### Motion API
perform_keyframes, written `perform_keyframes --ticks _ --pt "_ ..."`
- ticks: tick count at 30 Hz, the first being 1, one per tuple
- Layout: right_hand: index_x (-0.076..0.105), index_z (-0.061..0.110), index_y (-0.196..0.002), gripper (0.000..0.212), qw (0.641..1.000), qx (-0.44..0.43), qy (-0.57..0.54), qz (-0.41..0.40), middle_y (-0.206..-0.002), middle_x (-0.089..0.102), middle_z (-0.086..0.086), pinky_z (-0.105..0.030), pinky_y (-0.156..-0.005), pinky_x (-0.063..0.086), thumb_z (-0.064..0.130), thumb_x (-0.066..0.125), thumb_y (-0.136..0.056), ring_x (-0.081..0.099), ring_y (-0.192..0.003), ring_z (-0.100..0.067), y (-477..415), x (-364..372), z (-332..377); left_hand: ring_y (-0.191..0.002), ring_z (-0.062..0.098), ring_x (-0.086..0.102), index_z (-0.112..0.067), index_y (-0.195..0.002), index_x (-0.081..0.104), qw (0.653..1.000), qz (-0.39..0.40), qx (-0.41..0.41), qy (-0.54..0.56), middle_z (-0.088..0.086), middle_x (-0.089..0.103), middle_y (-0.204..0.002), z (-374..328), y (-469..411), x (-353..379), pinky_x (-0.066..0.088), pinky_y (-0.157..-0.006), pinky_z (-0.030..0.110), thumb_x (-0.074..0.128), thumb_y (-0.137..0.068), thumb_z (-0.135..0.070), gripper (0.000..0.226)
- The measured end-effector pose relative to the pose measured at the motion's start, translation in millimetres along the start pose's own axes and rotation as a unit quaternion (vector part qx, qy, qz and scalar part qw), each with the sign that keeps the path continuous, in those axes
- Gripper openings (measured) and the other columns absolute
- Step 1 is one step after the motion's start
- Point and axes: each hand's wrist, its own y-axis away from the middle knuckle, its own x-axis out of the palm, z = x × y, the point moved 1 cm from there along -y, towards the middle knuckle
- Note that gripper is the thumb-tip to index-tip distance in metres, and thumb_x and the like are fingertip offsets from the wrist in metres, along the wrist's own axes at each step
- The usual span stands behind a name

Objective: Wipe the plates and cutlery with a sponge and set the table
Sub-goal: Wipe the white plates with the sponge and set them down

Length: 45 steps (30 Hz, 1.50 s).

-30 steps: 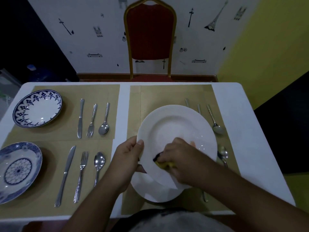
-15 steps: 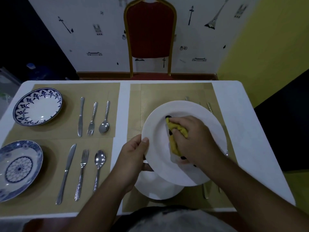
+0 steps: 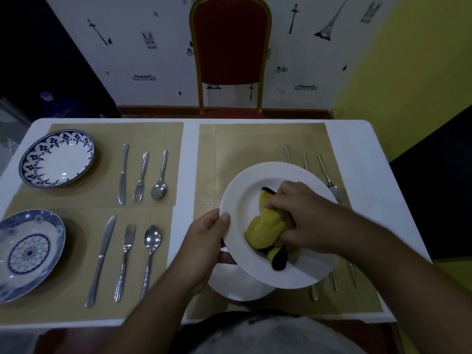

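Note:
My left hand (image 3: 204, 244) grips the left rim of a plain white plate (image 3: 245, 198), held tilted above the right placemats. My right hand (image 3: 301, 215) presses a yellow and black sponge (image 3: 265, 228) onto the plate's middle. Under it lies a second white plate (image 3: 237, 284), mostly hidden. Cutlery on the right (image 3: 324, 167) pokes out from behind the held plate. On the left mats stand two blue-patterned plates (image 3: 57, 158) (image 3: 28, 254), each with a knife, fork and spoon beside it (image 3: 140, 175) (image 3: 125, 259).
The white table (image 3: 357, 159) carries tan placemats (image 3: 255, 141). A red chair with a gold frame (image 3: 231, 42) stands at the far side against a white wall. The table's right edge drops off to a dark floor and yellow wall.
The sponge in my right hand has slid from the plate's upper middle down toward its lower middle. The plate sits slightly lower and more to the right. My left hand keeps its hold.

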Motion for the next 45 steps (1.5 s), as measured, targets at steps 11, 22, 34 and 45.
perform_keyframes --ticks 11,22,34,45 --pt "0.060 0.028 -0.092 0.040 0.972 0.002 -0.070 -0.224 -0.086 0.057 0.010 -0.035 -0.068 0.045 0.048 0.076 -0.062 0.050 -0.084 -0.010 6.0 -2.6 1.9 -0.083 0.026 0.071 -0.019 -0.120 0.070 1.000 -0.010 0.007 -0.001 0.013 0.076 -0.103 -2.1 -3.8 -1.0 0.058 -0.059 0.036 0.044 -0.107 -0.024 0.029" --pt "0.028 0.029 -0.148 0.061 0.992 -0.038 0.045 -0.113 -0.155 0.025 0.011 -0.040 -0.111 0.029 0.037 0.050 -0.092 0.021 -0.136 -0.015 5.8 55.9 7.6 -0.091 0.030 0.071 -0.022 -0.113 0.073 0.999 -0.025 0.027 -0.029 0.009 0.075 -0.099 3.6 -2.6 2.5 0.059 -0.062 0.037 0.046 -0.106 -0.024 0.027" --pt "0.055 0.028 -0.125 0.056 0.990 -0.063 0.035 -0.119 -0.113 0.064 0.005 -0.033 -0.084 0.045 0.021 0.076 -0.073 0.053 -0.092 -0.017 12.4 73.1 10.5 -0.098 0.036 0.072 -0.020 -0.121 0.070 0.999 -0.033 0.021 -0.013 0.011 0.076 -0.105 7.0 -5.0 11.2 0.060 -0.064 0.042 0.046 -0.106 -0.026 0.029" --pt "0.065 0.030 -0.115 0.035 0.984 -0.068 0.071 -0.147 -0.101 0.061 0.003 -0.039 -0.078 0.042 0.029 0.064 -0.080 0.049 -0.093 -0.021 -2.8 49.6 8.7 -0.094 0.032 0.072 -0.016 -0.121 0.069 1.000 -0.008 0.011 -0.003 0.013 0.076 -0.105 5.3 -7.4 10.5 0.060 -0.063 0.039 0.044 -0.107 -0.024 0.030"
